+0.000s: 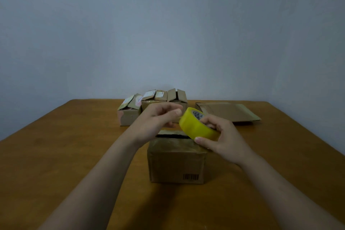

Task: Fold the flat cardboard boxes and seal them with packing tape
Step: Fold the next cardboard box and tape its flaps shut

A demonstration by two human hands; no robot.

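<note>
1. Two hands meet above the near box. The right hand (222,140) grasps a round roll of yellow packing tape (196,125), thumb on its near rim and fingers over the far side. It holds the roll tilted just above the box top.
2. The left hand (158,117) has its fingers curled, with the thumb tip close to the roll's left edge. I cannot tell whether it pinches a tape end or nothing.
3. Under the roll stands a brown cardboard box with a barcode (177,164) on its near face, in the near middle of the counter. Its top flaps look folded down, with a dark gap along the far edge.
4. By my judgement this box is folded but its top is not yet sealed. What is left is to find the tape end, draw a strip and press it over the seam.
5. Farther off, three small brown cardboard boxes (153,99) stand in a row with their top flaps up, so they appear folded but unclosed. At the far right lies a flat piece of brown cardboard (229,112), not yet folded.
6. Everything rests on a brown wooden counter (74,155). Behind it rises a plain grey-blue wall (168,24), and the light is dim.
</note>
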